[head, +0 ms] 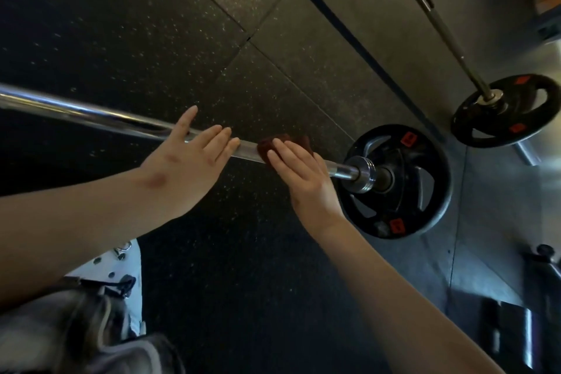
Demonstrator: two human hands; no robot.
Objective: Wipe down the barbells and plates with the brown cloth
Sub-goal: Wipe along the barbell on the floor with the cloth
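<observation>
A chrome barbell (91,114) runs from the left edge to a black plate with red labels (403,182) at mid right. The brown cloth (274,143) is draped over the bar just left of the collar. My right hand (303,173) presses on the cloth with its fingers stretched over it. My left hand (188,158) lies flat and open across the bar, a little left of the cloth, fingers apart. A second, darker barbell (440,21) with its own black plate (507,115) lies farther off at the upper right.
Black speckled rubber floor tiles (151,24) cover the ground, with seams running diagonally. Dark equipment (516,328) stands at the lower right. My clothing and a bag (100,297) fill the lower left corner.
</observation>
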